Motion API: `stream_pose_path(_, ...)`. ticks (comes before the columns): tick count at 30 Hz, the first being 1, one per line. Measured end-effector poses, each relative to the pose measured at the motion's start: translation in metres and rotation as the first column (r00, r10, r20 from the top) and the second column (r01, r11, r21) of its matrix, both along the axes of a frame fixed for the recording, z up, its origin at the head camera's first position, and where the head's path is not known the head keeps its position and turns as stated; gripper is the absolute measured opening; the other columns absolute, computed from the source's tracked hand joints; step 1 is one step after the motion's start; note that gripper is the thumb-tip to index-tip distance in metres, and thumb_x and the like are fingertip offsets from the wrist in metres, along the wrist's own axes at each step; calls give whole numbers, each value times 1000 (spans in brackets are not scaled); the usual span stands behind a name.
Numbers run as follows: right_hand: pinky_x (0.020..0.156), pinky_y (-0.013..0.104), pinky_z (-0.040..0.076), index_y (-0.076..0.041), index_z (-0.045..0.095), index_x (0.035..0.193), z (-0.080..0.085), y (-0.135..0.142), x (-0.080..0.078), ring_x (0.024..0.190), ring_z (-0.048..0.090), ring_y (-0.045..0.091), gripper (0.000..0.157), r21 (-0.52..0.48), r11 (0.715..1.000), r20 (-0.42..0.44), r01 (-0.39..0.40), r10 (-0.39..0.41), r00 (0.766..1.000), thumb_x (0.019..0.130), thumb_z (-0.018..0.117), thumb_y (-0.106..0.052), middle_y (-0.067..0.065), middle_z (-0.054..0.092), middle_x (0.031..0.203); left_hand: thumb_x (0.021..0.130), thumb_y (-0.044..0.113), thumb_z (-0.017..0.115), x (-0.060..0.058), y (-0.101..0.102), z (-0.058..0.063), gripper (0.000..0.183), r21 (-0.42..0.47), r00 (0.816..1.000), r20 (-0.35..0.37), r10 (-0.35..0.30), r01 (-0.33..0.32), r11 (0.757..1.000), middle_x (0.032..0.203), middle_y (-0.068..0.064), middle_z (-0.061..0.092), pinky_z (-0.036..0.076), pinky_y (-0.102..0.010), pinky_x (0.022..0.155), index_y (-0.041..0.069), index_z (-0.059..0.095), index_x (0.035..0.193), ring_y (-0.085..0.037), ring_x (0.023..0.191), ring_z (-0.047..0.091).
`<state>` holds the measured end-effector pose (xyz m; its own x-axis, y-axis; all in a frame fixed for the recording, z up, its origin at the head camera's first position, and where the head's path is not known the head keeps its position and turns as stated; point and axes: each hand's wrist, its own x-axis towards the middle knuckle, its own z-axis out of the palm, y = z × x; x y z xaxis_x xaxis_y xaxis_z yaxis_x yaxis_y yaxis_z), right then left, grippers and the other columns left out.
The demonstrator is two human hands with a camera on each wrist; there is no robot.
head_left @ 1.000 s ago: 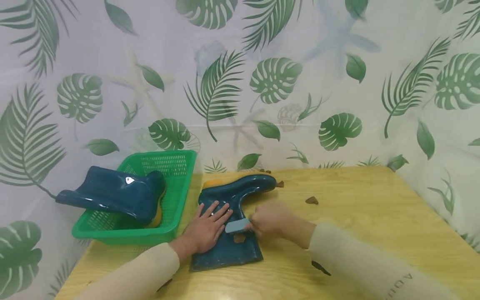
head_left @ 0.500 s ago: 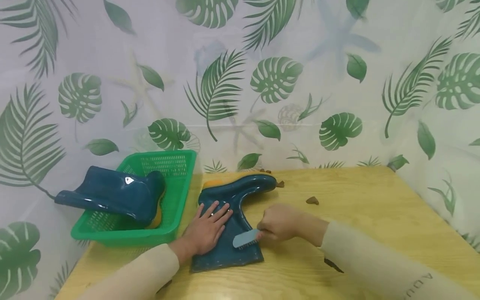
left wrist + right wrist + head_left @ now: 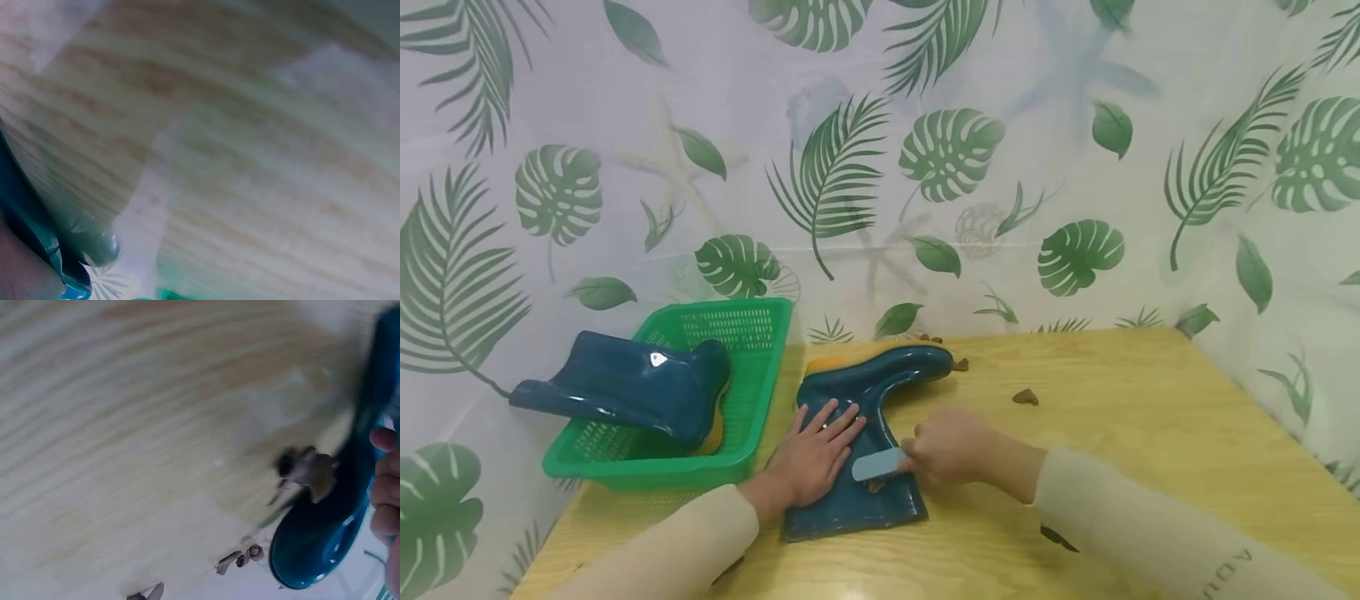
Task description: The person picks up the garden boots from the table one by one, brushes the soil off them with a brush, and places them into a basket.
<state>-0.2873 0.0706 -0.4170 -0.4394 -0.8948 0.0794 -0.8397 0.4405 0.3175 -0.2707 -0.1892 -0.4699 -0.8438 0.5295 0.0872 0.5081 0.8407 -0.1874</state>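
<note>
A dark blue rubber boot (image 3: 850, 500) with a yellow-orange sole lies on its side on the table. Spread flat on its shaft, my left hand (image 3: 808, 462) presses it with straight fingers. My right hand (image 3: 951, 450) grips a light blue brush (image 3: 877, 465) by one end. The brush lies across the boot's shaft, and a small brown bit (image 3: 876, 487) shows at its lower edge. In the right wrist view the curled fingers (image 3: 389, 481) are at the right edge, beside the boot (image 3: 325, 537). The left wrist view catches only part of the boot (image 3: 25, 200).
At the left stands a green perforated basket (image 3: 763, 392) with a second blue boot (image 3: 632, 379) leaning over its rim. Brown scraps (image 3: 1025, 397) lie on the wooden table (image 3: 1120, 433) near the boot's toe and farther right. A leaf-print sheet (image 3: 865, 192) hangs behind.
The brush moved down and right along the shaft, then back up and left. The brown bit on the shaft, hidden half a second ago, partly shows again. My left hand stays in place.
</note>
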Motion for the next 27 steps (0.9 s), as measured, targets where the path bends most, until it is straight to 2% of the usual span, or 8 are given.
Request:
stream_pose_path(2, 47, 32, 44, -17, 62, 78, -4, 0, 1, 50, 54, 15, 39, 72, 997, -30, -25, 27, 999, 103, 50, -45, -3, 57, 61, 108, 35, 36, 0, 1, 3, 51, -9, 1000, -3, 7, -7, 1000, 165, 4, 26, 22, -61, 118, 24, 33, 157, -28, 152, 24)
stream_pose_path(5, 50, 30, 47, -16, 61, 81, -6, 2, 1, 52, 56, 13, 39, 92, 994, -9, -56, 57, 998, 104, 48, -44, -3, 57, 63, 107, 36, 37, 0, 1, 7, 51, -22, 1000, -2, 22, -22, 1000, 165, 4, 26, 23, -61, 118, 24, 34, 157, -27, 152, 24)
stream_pose_path(9, 49, 27, 43, -17, 59, 82, 0, 10, -4, 51, 52, 11, 32, -22, 993, 49, -116, 117, 992, 103, 52, -41, -5, 54, 62, 108, 35, 37, 1, 2, 6, 51, -5, 1000, 21, 15, -15, 1000, 165, 3, 26, 22, -61, 118, 23, 33, 157, -28, 152, 24)
stream_pose_path(12, 47, 24, 35, -19, 57, 82, 9, 17, -8, 50, 45, 7, 27, -120, 975, 53, -184, 192, 980, 101, 56, -38, -8, 48, 61, 108, 35, 37, 1, 2, 4, 51, 12, 1000, 20, 2, -3, 1000, 165, 2, 27, 22, -62, 118, 22, 34, 157, -29, 152, 24)
stream_pose_path(15, 48, 21, 29, -19, 55, 82, 15, 20, -11, 51, 39, 4, 28, -169, 963, 83, -210, 226, 971, 102, 55, -39, -10, 43, 61, 107, 35, 38, 2, 2, 3, 51, 15, 1000, 20, 9, -9, 1000, 165, 2, 26, 21, -62, 118, 23, 33, 157, -29, 152, 24)
stream_pose_path(19, 50, 20, 30, -19, 56, 83, 14, 17, -12, 52, 39, 3, 29, -222, 961, 118, -168, 198, 973, 103, 53, -39, -11, 43, 62, 106, 36, 40, 1, 1, 3, 52, 11, 1000, -1, 17, -17, 1000, 165, 3, 27, 22, -61, 118, 23, 34, 156, -29, 152, 24)
stream_pose_path(23, 50, 20, 33, -17, 59, 83, 8, 15, -11, 52, 40, 3, 26, -293, 951, 130, -99, 142, 981, 101, 57, -36, -12, 45, 61, 106, 36, 40, 0, 2, 2, 53, 4, 1000, 3, 9, -9, 1000, 165, 4, 25, 22, -61, 118, 24, 32, 157, -28, 153, 23)
stream_pose_path(27, 49, 21, 32, -18, 59, 83, 1, 9, -9, 51, 42, 4, 31, -301, 951, 116, -65, 104, 988, 101, 54, -43, -11, 47, 61, 105, 33, 44, 0, 3, 1, 56, -7, 999, 24, 23, -22, 1000, 166, 5, 21, 21, -60, 119, 25, 29, 158, -26, 154, 21)
